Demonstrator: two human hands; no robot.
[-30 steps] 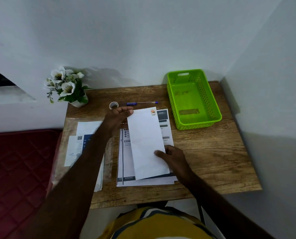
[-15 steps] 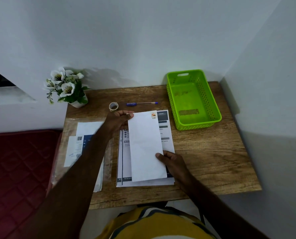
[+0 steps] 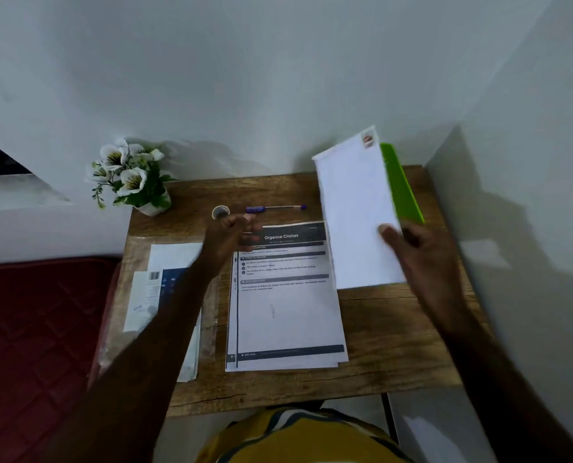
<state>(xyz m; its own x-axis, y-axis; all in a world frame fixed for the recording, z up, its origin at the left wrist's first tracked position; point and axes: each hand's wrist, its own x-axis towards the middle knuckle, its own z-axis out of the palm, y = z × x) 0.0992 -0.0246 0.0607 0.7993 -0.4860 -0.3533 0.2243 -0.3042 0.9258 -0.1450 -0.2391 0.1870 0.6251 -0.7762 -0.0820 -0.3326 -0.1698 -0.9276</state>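
My right hand (image 3: 425,252) pinches a long white folded sheet (image 3: 355,202) with a small logo at its top corner, thumb on its front. It is lifted above the table, in front of the green basket (image 3: 402,185), and hides most of it. My left hand (image 3: 228,238) hovers over the top left corner of a stack of printed pages (image 3: 285,312) headed "Organize Clothes". Its fingers are loosely curled and hold nothing.
A wooden table (image 3: 395,332) stands in a wall corner. On it lie a blue pen (image 3: 275,208), a small tape roll (image 3: 220,212), a potted white flower (image 3: 131,178) and papers in a clear sleeve (image 3: 158,295) at the left. A dark red mattress (image 3: 34,345) lies left.
My left hand let go of the folded sheet's top. My right hand lifted the sheet off the stack and carried it right and back, over the green basket.
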